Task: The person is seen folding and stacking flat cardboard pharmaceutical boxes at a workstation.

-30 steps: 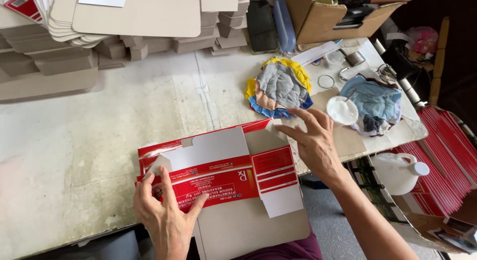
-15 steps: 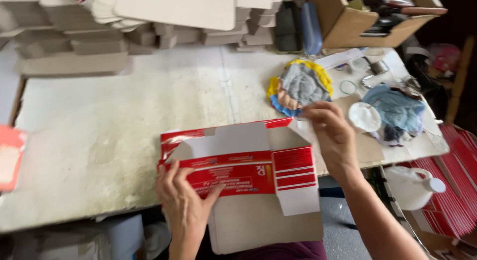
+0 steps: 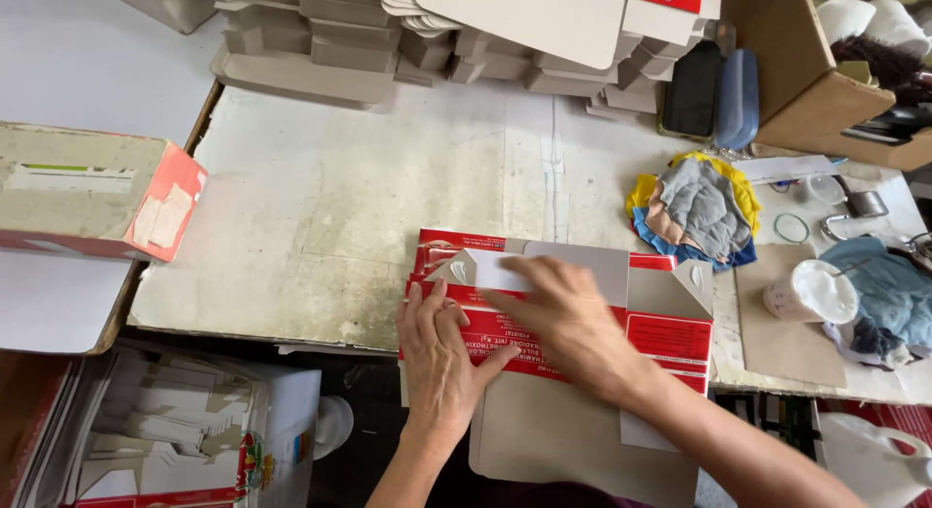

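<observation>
A flat red and white cardboard box blank (image 3: 670, 333) lies at the near edge of the worn white table (image 3: 388, 197), part of it hanging over the edge. My left hand (image 3: 442, 348) lies flat on its left end, fingers spread on the red panel. My right hand (image 3: 563, 314) reaches across from the right and presses down on the middle of the blank, over the grey inner flap. Both hands press on the cardboard; neither wraps around it.
Stacks of folded grey cardboard blanks (image 3: 320, 32) line the table's far edge. A pile of coloured rags (image 3: 694, 207), a white cup (image 3: 811, 293) and a brown carton (image 3: 825, 81) sit to the right. A red and grey box (image 3: 92, 193) rests at the left; more blanks (image 3: 165, 421) are in a box below.
My right hand has moved left from the blank's right corner to its middle. My left hand has slid up onto the red panel. The view has shifted left.
</observation>
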